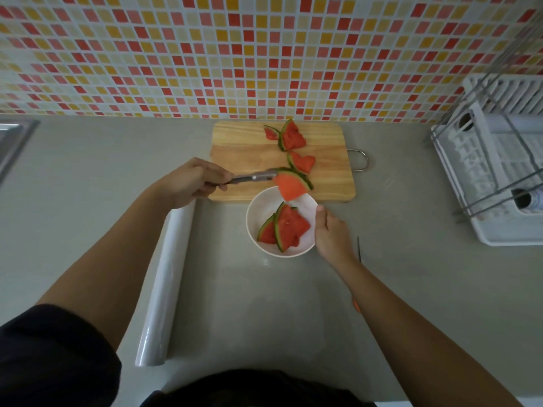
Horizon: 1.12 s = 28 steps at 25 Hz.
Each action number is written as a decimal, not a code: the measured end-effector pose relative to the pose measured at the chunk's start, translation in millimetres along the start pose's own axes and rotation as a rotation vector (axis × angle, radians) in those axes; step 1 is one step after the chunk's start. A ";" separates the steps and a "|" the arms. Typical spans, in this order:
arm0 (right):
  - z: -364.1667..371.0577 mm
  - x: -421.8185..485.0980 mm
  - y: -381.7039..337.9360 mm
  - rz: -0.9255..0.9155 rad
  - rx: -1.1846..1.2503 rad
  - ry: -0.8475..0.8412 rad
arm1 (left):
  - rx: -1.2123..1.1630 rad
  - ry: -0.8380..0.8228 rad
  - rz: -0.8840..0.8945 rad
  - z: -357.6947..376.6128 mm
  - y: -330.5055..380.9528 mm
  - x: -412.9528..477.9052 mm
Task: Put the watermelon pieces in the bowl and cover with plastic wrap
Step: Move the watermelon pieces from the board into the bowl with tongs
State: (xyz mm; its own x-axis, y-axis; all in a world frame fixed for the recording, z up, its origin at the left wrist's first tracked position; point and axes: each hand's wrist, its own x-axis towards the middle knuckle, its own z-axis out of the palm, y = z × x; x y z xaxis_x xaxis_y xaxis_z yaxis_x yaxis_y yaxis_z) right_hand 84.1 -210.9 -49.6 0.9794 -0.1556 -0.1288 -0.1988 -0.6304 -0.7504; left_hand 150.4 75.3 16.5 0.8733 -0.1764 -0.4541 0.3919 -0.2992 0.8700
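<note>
My left hand [192, 182] grips metal tongs [252, 178], and the tongs pinch a watermelon wedge [292, 185] above the far rim of the white bowl [253, 221]. Two wedges [286, 227] lie inside the bowl. My right hand [330, 233] holds the bowl's right rim. Three more pieces remain on the wooden cutting board [244, 148]: a small one [271, 133], a larger one [292, 138] and one nearer me [302, 162]. A roll of plastic wrap [164, 289] lies on the counter under my left forearm.
A knife [359, 254] with an orange handle lies on the grey counter, partly hidden by my right forearm. A white dish rack [499, 171] stands at the right. A steel sink edge [11, 139] shows at the far left. The tiled wall runs behind the board.
</note>
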 end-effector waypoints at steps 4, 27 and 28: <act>-0.6 -0.4 -0.2 0.042 0.002 -0.007 | 0.209 -0.133 -0.024 21.4 3.5 -18.9; 2.3 1.6 6.2 -0.012 0.007 -0.015 | -0.089 0.316 -0.200 54.6 29.0 110.8; 2.2 1.7 6.7 -0.013 0.009 -0.015 | -0.095 0.323 -0.195 53.9 28.5 109.4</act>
State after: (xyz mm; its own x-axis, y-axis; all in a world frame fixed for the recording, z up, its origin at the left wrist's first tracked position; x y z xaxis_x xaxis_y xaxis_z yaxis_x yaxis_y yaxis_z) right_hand 84.5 -213.7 -56.3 0.9824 -0.1360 -0.1280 -0.1854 -0.6256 -0.7578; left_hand 241.5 -3.1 -18.7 0.8198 0.1838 -0.5423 0.5716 -0.2072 0.7939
